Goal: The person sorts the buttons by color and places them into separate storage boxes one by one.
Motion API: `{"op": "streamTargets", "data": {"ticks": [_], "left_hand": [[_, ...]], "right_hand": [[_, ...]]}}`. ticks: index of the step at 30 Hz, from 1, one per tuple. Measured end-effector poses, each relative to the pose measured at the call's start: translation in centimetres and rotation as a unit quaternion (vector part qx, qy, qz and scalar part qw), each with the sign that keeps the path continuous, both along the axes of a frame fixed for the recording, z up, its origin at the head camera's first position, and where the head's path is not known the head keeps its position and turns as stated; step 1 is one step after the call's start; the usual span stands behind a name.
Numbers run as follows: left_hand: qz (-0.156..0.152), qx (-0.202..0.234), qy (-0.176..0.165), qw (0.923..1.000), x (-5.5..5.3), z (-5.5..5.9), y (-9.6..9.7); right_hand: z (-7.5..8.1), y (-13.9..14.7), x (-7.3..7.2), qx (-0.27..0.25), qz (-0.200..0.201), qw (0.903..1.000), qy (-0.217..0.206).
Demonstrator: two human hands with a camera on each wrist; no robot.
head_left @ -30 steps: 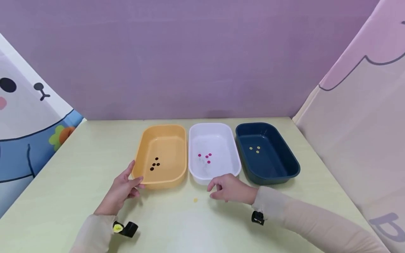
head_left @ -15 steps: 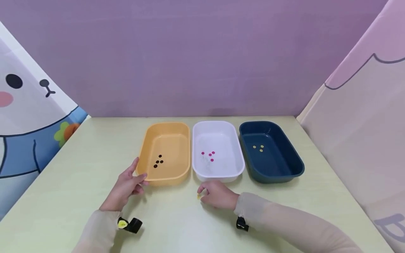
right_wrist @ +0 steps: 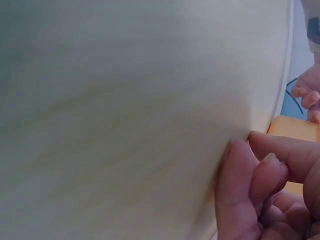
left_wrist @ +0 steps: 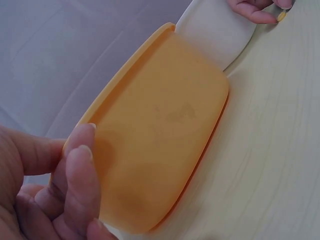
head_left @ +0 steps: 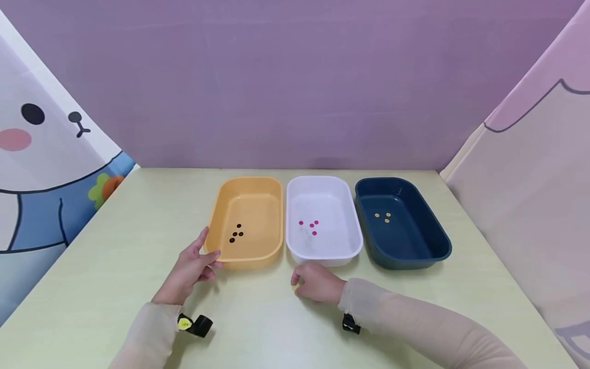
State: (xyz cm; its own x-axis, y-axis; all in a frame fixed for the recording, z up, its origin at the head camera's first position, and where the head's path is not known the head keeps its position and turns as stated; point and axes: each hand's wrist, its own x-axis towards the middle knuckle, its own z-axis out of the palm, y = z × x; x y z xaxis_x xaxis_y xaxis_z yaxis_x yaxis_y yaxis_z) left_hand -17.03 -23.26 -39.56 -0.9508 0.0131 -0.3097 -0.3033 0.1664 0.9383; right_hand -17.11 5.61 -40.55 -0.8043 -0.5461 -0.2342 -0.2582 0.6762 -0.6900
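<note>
My left hand (head_left: 190, 269) grips the near left corner of an orange plastic tray (head_left: 276, 215), thumb at the rim and fingers against the outside wall. In the left wrist view that tray's wall (left_wrist: 165, 115) fills the middle. In front of the white tray (head_left: 355, 241), low over the table, my right hand (head_left: 318, 283) pinches a small yellow button (left_wrist: 282, 16) between thumb and fingertip. From the right wrist the curled fingers (right_wrist: 235, 185) show, with the button hidden. Several black buttons (head_left: 234, 234) lie in the orange tray.
Several magenta buttons (head_left: 314, 233) lie in the white tray. At the right, a dark blue tray (head_left: 433, 246) holds three yellow buttons (head_left: 387, 221). A purple backdrop (head_left: 295, 87) rises behind the pale table (head_left: 267, 333).
My right hand has moved left and down to the yellow button, which lay on the table, and now pinches it. My left hand keeps its grip on the orange tray. The head view shifts slightly.
</note>
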Motion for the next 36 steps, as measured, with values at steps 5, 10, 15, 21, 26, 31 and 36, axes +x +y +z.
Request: {"op": "streamTargets", "data": {"ticks": [5,10,15,21,26,31,36], "left_hand": [[0.000,0.000,0.000,1.0000,-0.1,0.1,0.2],[-0.002,-0.002,0.001,1.0000,-0.1,0.2,0.4],[-0.003,-0.003,0.000,1.0000,-0.1,0.2,0.4],[0.002,-0.008,-0.007,0.9999,0.0,0.1,0.3],[0.004,-0.012,-0.008,0.9999,0.0,0.2,0.1],[0.001,-0.010,-0.010,0.9999,-0.1,0.2,0.1],[-0.001,-0.013,-0.010,0.9999,0.0,0.1,0.0]], "right_hand": [[-0.1,0.2,-0.1,0.005,-0.002,0.9999,-0.012],[-0.2,0.6,-0.2,0.016,0.002,0.9998,-0.007],[-0.3,1.2,-0.3,0.016,0.006,0.9998,-0.011],[-0.2,2.3,0.1,0.016,0.015,0.9993,-0.029],[0.4,4.2,0.5,0.022,0.027,0.9992,-0.019],[1.7,7.2,0.9,0.006,0.021,0.9991,-0.036],[3.2,10.3,1.3,0.006,0.027,0.9986,-0.044]]}}
